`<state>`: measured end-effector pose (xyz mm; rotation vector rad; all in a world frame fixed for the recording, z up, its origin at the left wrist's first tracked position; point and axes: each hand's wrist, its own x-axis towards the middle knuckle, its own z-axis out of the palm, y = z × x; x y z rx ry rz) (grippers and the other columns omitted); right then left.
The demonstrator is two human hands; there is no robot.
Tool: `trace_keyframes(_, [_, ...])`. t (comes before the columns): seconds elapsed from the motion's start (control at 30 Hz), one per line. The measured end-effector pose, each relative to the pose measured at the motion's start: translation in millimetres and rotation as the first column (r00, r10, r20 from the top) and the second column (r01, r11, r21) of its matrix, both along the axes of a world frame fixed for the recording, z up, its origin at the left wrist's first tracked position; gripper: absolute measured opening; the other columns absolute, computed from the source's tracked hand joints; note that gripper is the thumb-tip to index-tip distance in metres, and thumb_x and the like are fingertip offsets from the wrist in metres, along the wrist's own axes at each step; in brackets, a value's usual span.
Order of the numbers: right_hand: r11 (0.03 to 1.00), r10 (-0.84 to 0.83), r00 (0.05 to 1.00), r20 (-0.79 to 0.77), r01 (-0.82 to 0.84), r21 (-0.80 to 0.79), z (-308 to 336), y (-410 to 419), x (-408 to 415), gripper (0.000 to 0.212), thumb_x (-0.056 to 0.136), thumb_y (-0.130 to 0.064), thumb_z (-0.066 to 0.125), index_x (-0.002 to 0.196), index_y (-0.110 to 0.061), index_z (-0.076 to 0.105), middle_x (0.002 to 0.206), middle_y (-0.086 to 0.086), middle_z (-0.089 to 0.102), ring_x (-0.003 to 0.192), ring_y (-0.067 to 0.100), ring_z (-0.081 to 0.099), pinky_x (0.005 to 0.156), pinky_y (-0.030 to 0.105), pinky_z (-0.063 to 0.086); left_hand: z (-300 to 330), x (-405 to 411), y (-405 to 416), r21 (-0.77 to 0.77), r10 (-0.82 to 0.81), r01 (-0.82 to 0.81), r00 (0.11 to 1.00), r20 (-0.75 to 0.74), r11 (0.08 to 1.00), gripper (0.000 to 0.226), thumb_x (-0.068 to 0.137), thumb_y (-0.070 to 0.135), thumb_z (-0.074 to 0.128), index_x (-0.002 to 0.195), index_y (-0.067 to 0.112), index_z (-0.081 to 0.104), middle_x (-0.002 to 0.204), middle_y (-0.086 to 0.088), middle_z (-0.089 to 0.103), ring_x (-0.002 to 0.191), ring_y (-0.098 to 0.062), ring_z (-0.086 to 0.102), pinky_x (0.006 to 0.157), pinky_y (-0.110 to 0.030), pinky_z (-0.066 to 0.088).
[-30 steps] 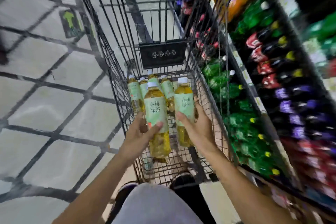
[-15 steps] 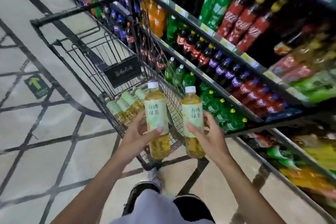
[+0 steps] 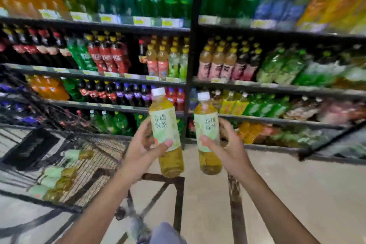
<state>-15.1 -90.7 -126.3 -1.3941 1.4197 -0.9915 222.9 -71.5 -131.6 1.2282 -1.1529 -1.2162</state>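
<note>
Golden tea, left bottle (image 3: 165,130): upright, white cap on top, pale green label facing us, held in mid-air above the floor near the middle of the scene.
Right bottle (image 3: 208,130): same tea and same white cap, upright just right of the first, with a clear gap between the two.
Left hand (image 3: 140,150): curled round the left bottle at the label, thumb across the front, fingers behind.
Right hand (image 3: 227,150): wrapped round the right bottle from its right side, thumb tip on the front of the label, fingers round the back.
Cart (image 3: 103,156): a wire basket low on the left, close to the left forearm and badly blurred.
Cart bottles (image 3: 53,176): the same green-label tea, lying on their sides on the mesh.
Shelves (image 3: 79,72): on the far side, packed with soft drinks and teas, with a dark post (image 3: 191,55) rising right behind the two held bottles.
Floor (image 3: 307,194): pale tile with dark lines, under both arms.
Risk, slip: each bottle hangs from a single one-handed grip on a smooth label, so a loose thumb could send it straight down to the tile.
Risk, clash: the bottles are near each other, and an inward swing could knock them together and twist one free.
Risk, shelf: the rows look full, so pushing a bottle in could topple its neighbours or catch the cap on a shelf edge.
Risk, cart: the wire sits by the left arm, and a wide swing could snag on it.
Count, held bottles: two, one in each hand.
Count, hands: two, both occupied.
Count, cart bottles: I can make out three, and the blur may hide more.
Count, carts: one.
</note>
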Motion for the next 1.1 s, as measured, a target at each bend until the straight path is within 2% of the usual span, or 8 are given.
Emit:
trace_keyframes(0.17, [0.984, -0.154, 0.988, -0.027, 0.151, -0.095, 51, 43, -133, 0.064, 0.082, -0.034, 0.083, 0.137, -0.033, 0.051, 0.123, -0.022, 0.065, 0.113, -0.010, 0.060, 0.089, 0.016, 0.053, 41, -119, -2, -0.088, -0.214, 0.216, 0.976, 0.029, 0.972, 0.077, 0.077, 0.024, 0.089, 0.142, 0.030, 0.049, 0.131, 0.003, 0.068, 0.115, -0.021, 0.068, 0.090, -0.033, 0.059])
trace_keyframes(0.33, [0.955, -0.245, 0.969, -0.036, 0.235, -0.184, 95, 62, -221, 0.068, 0.078, -0.048, 0.082, 0.137, -0.036, 0.050, 0.123, -0.020, 0.067, 0.114, -0.002, 0.063, 0.095, 0.033, 0.057, 88, -203, -17, -0.158, -0.355, 0.369, 0.928, 0.114, 0.916, 0.087, 0.066, 0.041, 0.091, 0.141, 0.046, 0.048, 0.136, 0.003, 0.065, 0.120, -0.020, 0.066, 0.096, -0.040, 0.055])
trace_keyframes(0.47, [0.912, -0.337, 0.941, -0.016, 0.322, -0.255, 122, 61, -272, 0.063, 0.079, -0.044, 0.081, 0.133, -0.039, 0.050, 0.118, -0.024, 0.068, 0.109, -0.008, 0.062, 0.090, 0.026, 0.055, 124, -264, -40, -0.236, -0.423, 0.445, 0.895, 0.141, 0.864, 0.079, 0.076, 0.022, 0.086, 0.143, 0.039, 0.047, 0.133, 0.006, 0.067, 0.118, -0.015, 0.067, 0.091, -0.028, 0.058])
trace_keyframes(0.57, [0.880, -0.387, 0.922, 0.000, 0.370, -0.298, 139, 47, -315, 0.062, 0.077, -0.043, 0.083, 0.130, -0.041, 0.050, 0.117, -0.023, 0.068, 0.109, -0.005, 0.063, 0.091, 0.033, 0.058, 149, -312, -63, -0.296, -0.465, 0.489, 0.872, 0.154, 0.820, 0.075, 0.076, 0.010, 0.079, 0.139, 0.036, 0.049, 0.127, 0.008, 0.070, 0.114, -0.012, 0.069, 0.084, -0.021, 0.058])
trace_keyframes(0.73, [0.841, -0.432, 0.901, -0.043, 0.385, -0.380, 172, 4, -387, 0.071, 0.071, -0.055, 0.083, 0.131, -0.044, 0.048, 0.123, -0.021, 0.066, 0.115, 0.001, 0.063, 0.097, 0.040, 0.056, 181, -390, -118, -0.372, -0.496, 0.516, 0.854, 0.156, 0.772, 0.080, 0.075, 0.021, 0.083, 0.142, 0.043, 0.045, 0.130, 0.010, 0.066, 0.115, -0.006, 0.067, 0.082, -0.014, 0.055])
trace_keyframes(0.83, [0.814, -0.458, 0.884, -0.090, 0.378, -0.441, 198, -30, -428, 0.064, 0.074, -0.051, 0.084, 0.126, -0.050, 0.046, 0.121, -0.026, 0.064, 0.113, -0.007, 0.059, 0.095, 0.029, 0.054, 202, -437, -160, -0.432, -0.506, 0.515, 0.850, 0.145, 0.741, 0.083, 0.074, 0.035, 0.090, 0.144, 0.044, 0.045, 0.134, 0.007, 0.064, 0.117, -0.011, 0.067, 0.086, -0.021, 0.057])
trace_keyframes(1.0, [0.777, -0.494, 0.865, -0.083, 0.397, -0.489, 242, -91, -496, 0.067, 0.076, -0.047, 0.084, 0.132, -0.044, 0.046, 0.120, -0.030, 0.062, 0.112, -0.015, 0.054, 0.094, 0.022, 0.050, 247, -509, -229, -0.507, -0.540, 0.533, 0.828, 0.150, 0.677, 0.089, 0.074, 0.034, 0.089, 0.149, 0.036, 0.042, 0.138, 0.003, 0.063, 0.120, -0.019, 0.067, 0.090, -0.029, 0.059])
trace_keyframes(1.1, [0.737, -0.514, 0.855, -0.064, 0.403, -0.543, 264, -123, -538, 0.067, 0.077, -0.045, 0.084, 0.133, -0.040, 0.046, 0.121, -0.027, 0.061, 0.110, -0.016, 0.054, 0.085, 0.010, 0.049, 273, -552, -261, -0.550, -0.524, 0.523, 0.834, 0.174, 0.651, 0.086, 0.074, 0.035, 0.089, 0.147, 0.038, 0.044, 0.136, 0.003, 0.065, 0.120, -0.019, 0.067, 0.088, -0.030, 0.059])
